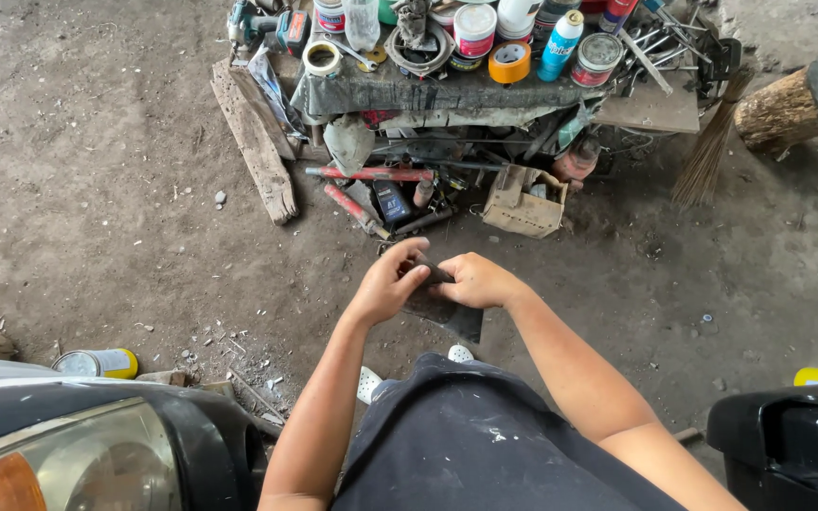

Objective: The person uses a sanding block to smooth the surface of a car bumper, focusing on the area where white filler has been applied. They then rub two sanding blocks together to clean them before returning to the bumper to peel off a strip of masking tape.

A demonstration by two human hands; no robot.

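While your left hand [388, 284] and right hand [471, 281] pinched the dark sheet [447, 312] at its top, it looked thin, light and floppy.

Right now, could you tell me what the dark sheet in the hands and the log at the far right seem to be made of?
Dark sheet: probably sandpaper or thin rubber, matte grey, bending between left hand and right hand. Log: raw wood with rough bark.
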